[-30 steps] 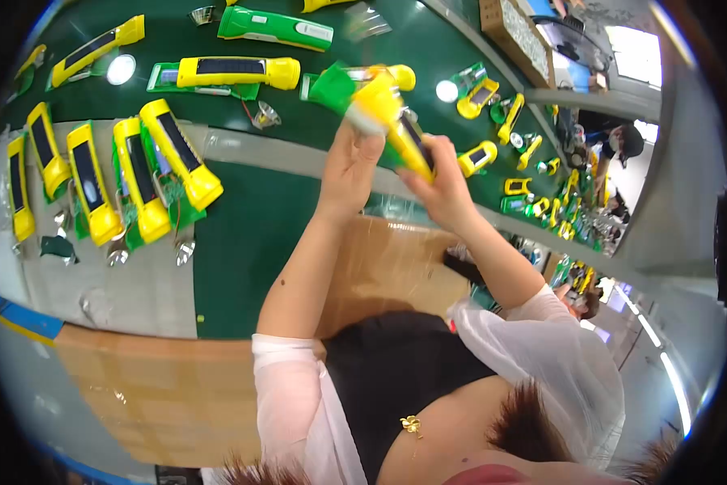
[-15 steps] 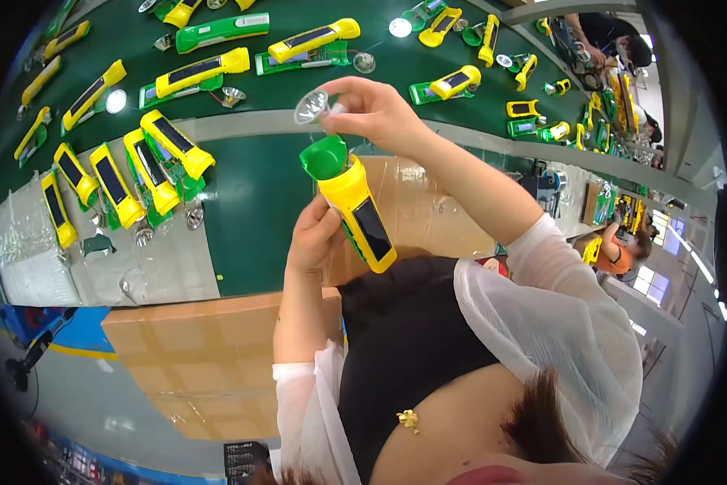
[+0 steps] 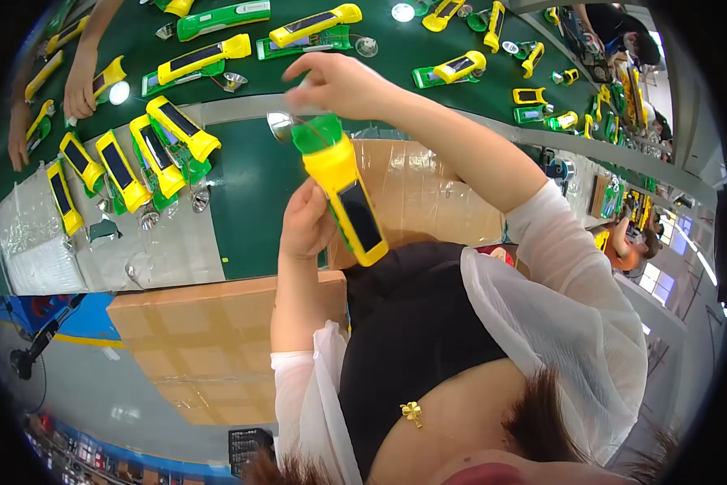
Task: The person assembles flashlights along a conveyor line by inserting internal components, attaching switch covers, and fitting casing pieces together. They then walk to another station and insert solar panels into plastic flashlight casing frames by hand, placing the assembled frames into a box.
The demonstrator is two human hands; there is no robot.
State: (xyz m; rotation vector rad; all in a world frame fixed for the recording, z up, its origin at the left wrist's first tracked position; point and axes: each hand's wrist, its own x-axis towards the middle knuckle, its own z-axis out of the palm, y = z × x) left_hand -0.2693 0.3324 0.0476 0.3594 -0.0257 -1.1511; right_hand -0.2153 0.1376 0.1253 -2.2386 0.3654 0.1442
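My left hand [image 3: 305,220] is wrapped round a yellow and green flashlight [image 3: 349,190] with a dark solar panel on its side. The flashlight tilts, its open green head end pointing up and away from my body. A shiny reflector [image 3: 280,126] hangs beside that end, with a thin reddish wire near it. Just above the reflector is my right hand [image 3: 339,85], its fingers apart and partly smeared by motion. A gap seems to show between those fingers and the reflector, though the blur hides the fingertips.
Several partly assembled flashlights [image 3: 161,153] lie on the plastic-covered near ledge. More flashlights [image 3: 206,61] lie on the green bench [image 3: 254,194] beyond. A co-worker's hands [image 3: 80,93] reach in at upper left. Cardboard boxes [image 3: 218,347] stand near my body.
My right hand has moved up and left, its fingers opening away from the reflector, which now hangs lower and farther left. The flashlight has shifted slightly left. A co-worker's hands have appeared at upper left.
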